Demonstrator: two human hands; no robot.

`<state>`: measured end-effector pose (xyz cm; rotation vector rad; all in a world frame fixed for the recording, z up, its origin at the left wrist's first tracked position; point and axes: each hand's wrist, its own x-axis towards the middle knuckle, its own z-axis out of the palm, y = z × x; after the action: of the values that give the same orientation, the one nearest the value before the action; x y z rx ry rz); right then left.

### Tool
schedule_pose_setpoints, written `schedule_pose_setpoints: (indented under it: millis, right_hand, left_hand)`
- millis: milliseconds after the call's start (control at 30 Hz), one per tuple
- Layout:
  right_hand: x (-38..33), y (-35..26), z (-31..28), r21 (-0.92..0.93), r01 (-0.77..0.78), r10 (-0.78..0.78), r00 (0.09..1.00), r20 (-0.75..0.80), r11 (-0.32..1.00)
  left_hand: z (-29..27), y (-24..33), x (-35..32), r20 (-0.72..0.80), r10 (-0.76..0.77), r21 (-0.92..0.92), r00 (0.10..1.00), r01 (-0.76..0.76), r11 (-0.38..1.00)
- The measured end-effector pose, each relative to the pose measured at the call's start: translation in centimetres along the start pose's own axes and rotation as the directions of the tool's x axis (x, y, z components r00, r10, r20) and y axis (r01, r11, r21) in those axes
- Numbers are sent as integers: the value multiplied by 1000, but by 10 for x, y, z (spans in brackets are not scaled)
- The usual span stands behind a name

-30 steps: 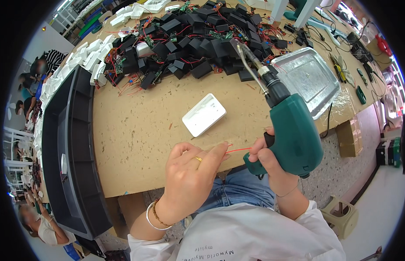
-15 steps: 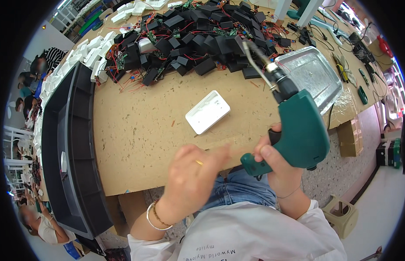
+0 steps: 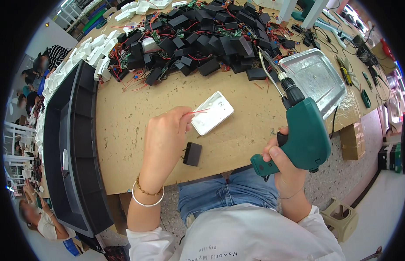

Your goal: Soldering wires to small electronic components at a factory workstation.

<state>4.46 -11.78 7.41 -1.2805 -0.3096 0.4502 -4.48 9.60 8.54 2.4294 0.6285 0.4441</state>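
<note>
Pinching a thin red wire (image 3: 197, 112) between fingertips, left hand (image 3: 164, 140) above a small black module (image 3: 192, 154), white plastic plate (image 3: 212, 113) at its two o'clock, right hand (image 3: 284, 162) gripping a green soldering gun (image 3: 303, 130), metal tray (image 3: 318, 79) at twelve.

The left forearm is raised from the lower edge toward 12 o'clock, bare, with 2 bangles worn at the wrist. The left hand (image 3: 164, 138) is seen from the back, its fingers curled and its thumb and forefinger pinched together at about 1 o'clock of the hand. The right forearm comes in from about 5 o'clock, a white sleeve pushed back to the elbow. The right hand (image 3: 284, 164) is closed in a fist-like grip, knuckles turned toward 9 o'clock, wrist bent slightly back.
</note>
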Motion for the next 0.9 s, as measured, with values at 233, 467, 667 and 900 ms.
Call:
schedule_pose_setpoints:
  millis: [233,467,667,900]
  right_hand:
    - [3,1,-5,-14,-57,57,998,9,998]
    - [3,4,-8,-29,-86,87,996,25,996]
    - [1,5,-13,-29,-91,91,996,13,995]
    - [-1,8,-16,-17,-93,93,995,22,996]
  left_hand:
    - [4,2,0,27,-162,-242,986,164,956]
    - [20,9,7,68,-275,-523,959,268,809]
    - [45,-9,8,-178,-62,-243,982,17,970]
    - [72,5,-9,-64,-118,-384,991,85,919]
